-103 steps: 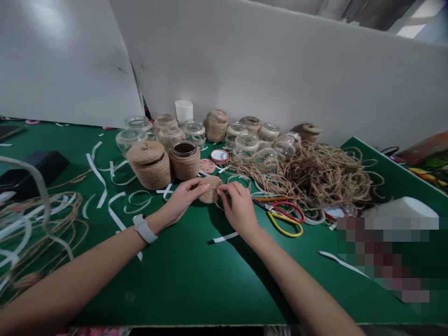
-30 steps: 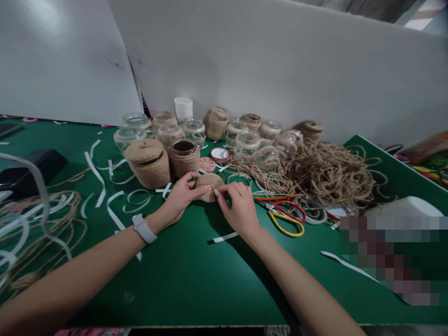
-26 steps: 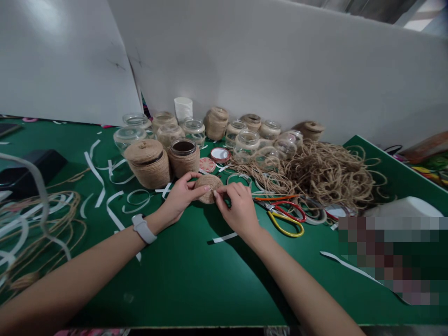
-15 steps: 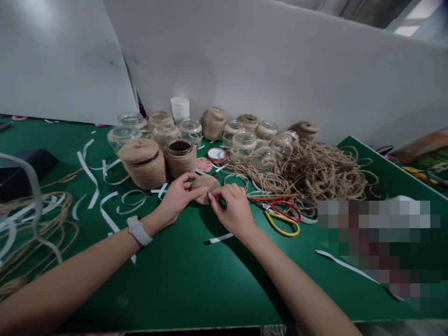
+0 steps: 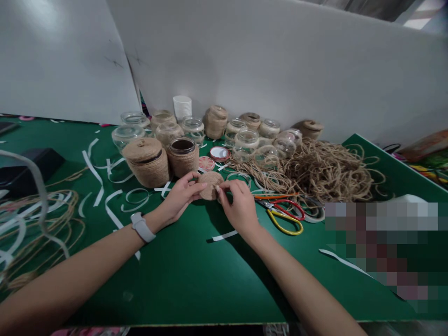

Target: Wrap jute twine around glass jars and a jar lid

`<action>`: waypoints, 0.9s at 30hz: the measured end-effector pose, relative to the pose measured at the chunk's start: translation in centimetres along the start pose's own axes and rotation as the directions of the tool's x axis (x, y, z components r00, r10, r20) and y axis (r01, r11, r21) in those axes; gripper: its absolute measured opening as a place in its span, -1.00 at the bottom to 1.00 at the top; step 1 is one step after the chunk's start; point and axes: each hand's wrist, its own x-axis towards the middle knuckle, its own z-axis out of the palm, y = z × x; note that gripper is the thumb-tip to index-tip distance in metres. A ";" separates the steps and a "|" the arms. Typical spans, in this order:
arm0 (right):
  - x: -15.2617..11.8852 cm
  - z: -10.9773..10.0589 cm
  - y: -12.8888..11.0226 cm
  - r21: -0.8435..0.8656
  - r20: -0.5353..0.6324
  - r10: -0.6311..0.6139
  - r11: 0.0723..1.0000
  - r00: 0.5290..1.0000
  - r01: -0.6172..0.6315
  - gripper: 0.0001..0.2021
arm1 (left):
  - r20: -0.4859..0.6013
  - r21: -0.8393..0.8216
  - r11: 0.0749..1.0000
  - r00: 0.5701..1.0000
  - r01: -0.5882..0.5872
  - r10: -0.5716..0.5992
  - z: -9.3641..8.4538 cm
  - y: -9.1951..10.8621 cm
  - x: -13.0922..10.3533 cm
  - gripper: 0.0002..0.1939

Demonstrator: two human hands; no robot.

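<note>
Careful: the twine disc (image 5: 210,185) appears to be held just above the tabletop (image 5: 196,284), in front of the open jar (image 5: 184,163). Your left hand (image 5: 182,193) is clamped on its left edge, thumb on top. Your right hand (image 5: 240,205) has its fingertips at the right side; whether they pinch the disc or only press it, I cannot tell. If your left thumb slackens, a push from the right could twist the disc or shift a coil. A rightward swing might knock the scissors (image 5: 269,205) nearby.
</note>
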 end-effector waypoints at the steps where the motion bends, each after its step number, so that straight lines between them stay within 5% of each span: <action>1: 0.0 0.0 0.0 0.018 -0.011 0.009 1.000 1.000 -0.009 -0.89 | 0.016 -0.015 1.000 1.000 0.014 -0.014 0.0 0.0 -0.1 -0.63; 18: 0.0 -0.1 0.2 0.085 0.020 -0.030 0.996 0.999 0.028 -0.89 | 0.089 0.302 0.951 0.995 -0.063 0.038 0.5 -0.3 -0.4 -0.71; 27: 0.2 -0.2 -0.1 0.033 -0.058 -0.086 0.996 0.995 0.088 -0.92 | 0.039 0.275 0.960 0.999 -0.046 0.037 0.4 -0.3 -0.3 -0.61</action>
